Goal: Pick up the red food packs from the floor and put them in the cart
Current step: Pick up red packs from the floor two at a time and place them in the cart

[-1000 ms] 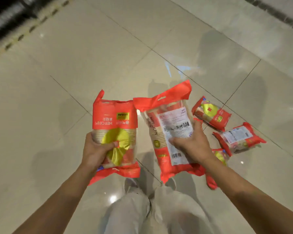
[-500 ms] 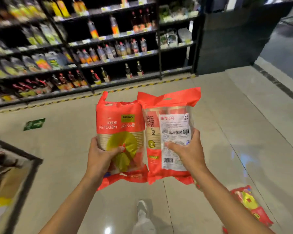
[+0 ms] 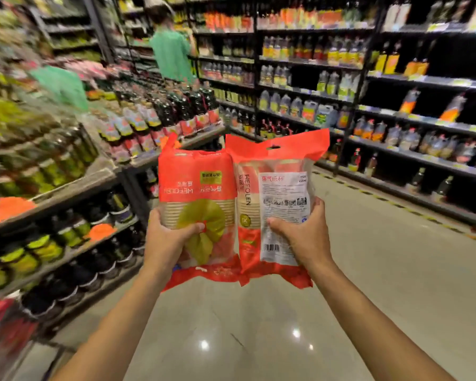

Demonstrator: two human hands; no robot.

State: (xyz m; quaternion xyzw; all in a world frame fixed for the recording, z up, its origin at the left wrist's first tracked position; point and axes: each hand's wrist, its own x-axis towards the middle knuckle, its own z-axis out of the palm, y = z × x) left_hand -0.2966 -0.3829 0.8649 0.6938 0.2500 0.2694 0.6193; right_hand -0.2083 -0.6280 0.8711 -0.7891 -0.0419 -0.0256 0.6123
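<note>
My left hand (image 3: pixel 167 237) grips a red food pack (image 3: pixel 201 188) with a yellow-green circle on its front, held upright at chest height. My right hand (image 3: pixel 304 236) grips a second red food pack (image 3: pixel 275 171), turned so its white label and barcode face me. The two packs touch side by side in the middle of the view. At the bottom left edge a dark metal frame with red contents (image 3: pixel 6 334) shows blurred; it may be the cart, I cannot tell. No packs on the floor are in view.
Shelves of bottles and jars (image 3: pixel 66 166) run along the left, close to my left arm. More bottle shelves (image 3: pixel 382 111) line the back and right. A person in a green shirt (image 3: pixel 171 50) stands far down the aisle. Glossy tiled floor (image 3: pixel 368 270) lies ahead and to the right.
The view has swung up and left from the floor to the shelves. Both hands have kept their packs and risen slightly. The packs left on the floor have gone out of sight.
</note>
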